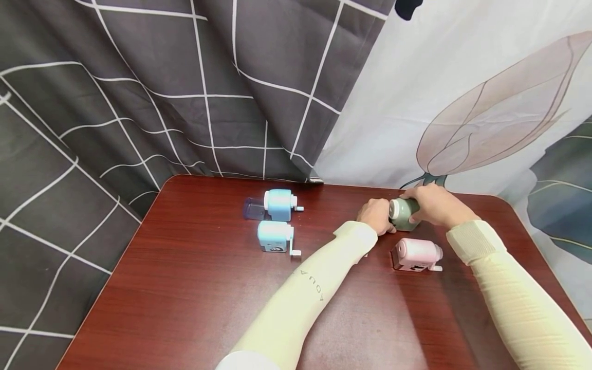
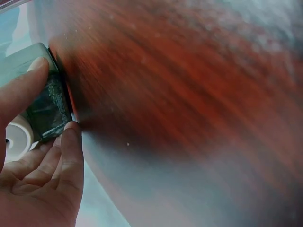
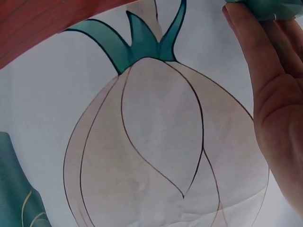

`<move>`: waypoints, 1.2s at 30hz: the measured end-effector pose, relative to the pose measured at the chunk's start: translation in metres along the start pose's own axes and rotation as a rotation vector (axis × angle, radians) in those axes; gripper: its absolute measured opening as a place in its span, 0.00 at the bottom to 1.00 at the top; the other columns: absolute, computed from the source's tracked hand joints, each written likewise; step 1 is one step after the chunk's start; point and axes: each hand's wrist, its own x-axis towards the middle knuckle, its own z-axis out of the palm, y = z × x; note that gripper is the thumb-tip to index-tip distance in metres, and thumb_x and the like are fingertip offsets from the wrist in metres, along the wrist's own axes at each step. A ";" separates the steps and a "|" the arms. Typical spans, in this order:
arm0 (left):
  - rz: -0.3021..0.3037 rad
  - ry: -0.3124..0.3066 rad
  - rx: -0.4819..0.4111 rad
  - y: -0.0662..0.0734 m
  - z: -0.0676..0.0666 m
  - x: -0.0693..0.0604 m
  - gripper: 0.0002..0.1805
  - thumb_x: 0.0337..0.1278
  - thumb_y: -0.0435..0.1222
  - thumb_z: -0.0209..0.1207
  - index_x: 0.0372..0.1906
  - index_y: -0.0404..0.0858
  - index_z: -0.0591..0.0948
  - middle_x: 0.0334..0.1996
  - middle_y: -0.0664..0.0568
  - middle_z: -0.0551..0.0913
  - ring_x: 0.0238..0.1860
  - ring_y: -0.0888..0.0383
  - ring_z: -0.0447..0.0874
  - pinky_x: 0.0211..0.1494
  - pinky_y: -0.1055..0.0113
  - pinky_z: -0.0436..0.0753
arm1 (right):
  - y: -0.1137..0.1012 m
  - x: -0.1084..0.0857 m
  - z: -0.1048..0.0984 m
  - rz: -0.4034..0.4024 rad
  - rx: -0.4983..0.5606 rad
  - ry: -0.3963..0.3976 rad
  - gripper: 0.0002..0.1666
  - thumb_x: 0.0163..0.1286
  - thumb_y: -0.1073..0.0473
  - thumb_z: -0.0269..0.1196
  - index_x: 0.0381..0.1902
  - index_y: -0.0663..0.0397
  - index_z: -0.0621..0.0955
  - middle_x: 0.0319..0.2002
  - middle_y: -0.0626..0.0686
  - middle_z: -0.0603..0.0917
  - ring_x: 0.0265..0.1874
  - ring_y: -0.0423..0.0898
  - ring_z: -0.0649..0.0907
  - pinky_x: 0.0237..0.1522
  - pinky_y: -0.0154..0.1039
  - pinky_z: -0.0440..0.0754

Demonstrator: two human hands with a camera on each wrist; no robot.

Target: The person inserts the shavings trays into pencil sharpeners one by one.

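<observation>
A green crank pencil sharpener (image 1: 403,215) stands near the back right of the table, between both hands. My left hand (image 1: 375,216) holds it at its left side. In the left wrist view the thumb of the left hand (image 2: 52,170) lies on the green body and the fingers curl by its dark clear drawer (image 2: 49,111). My right hand (image 1: 436,204) grips the sharpener from the right, thumb and fingers around it. Only an edge of the green body shows beside the right hand (image 3: 279,85) in the right wrist view. A pink sharpener (image 1: 418,254) sits just in front.
To the left stand two blue sharpeners: the rear one (image 1: 279,204) has its clear drawer (image 1: 254,208) pulled out, and the front one (image 1: 274,235) points its crank right. A small pinkish edge (image 1: 366,255) peeks from beside the left sleeve. Curtains (image 1: 370,128) hang behind the table (image 1: 194,288).
</observation>
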 end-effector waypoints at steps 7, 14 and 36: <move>0.010 -0.005 -0.014 -0.001 0.000 0.001 0.24 0.30 0.49 0.74 0.38 0.49 0.79 0.30 0.62 0.79 0.33 0.63 0.77 0.33 0.70 0.76 | 0.000 0.000 -0.001 0.004 0.007 -0.006 0.32 0.40 0.63 0.75 0.47 0.62 0.80 0.36 0.59 0.83 0.29 0.49 0.80 0.32 0.46 0.78; 0.004 -0.008 -0.023 0.000 0.002 0.004 0.25 0.27 0.50 0.74 0.38 0.51 0.79 0.31 0.63 0.79 0.35 0.62 0.77 0.33 0.68 0.77 | 0.001 0.000 0.000 -0.001 0.001 -0.004 0.32 0.40 0.63 0.75 0.48 0.63 0.79 0.37 0.60 0.83 0.30 0.50 0.81 0.32 0.47 0.78; 0.071 -0.027 0.072 -0.002 -0.006 0.000 0.29 0.26 0.51 0.75 0.41 0.48 0.78 0.35 0.61 0.79 0.39 0.65 0.77 0.41 0.73 0.76 | -0.001 0.001 0.000 0.004 0.011 0.005 0.34 0.39 0.64 0.76 0.48 0.62 0.79 0.39 0.61 0.83 0.32 0.53 0.81 0.34 0.49 0.78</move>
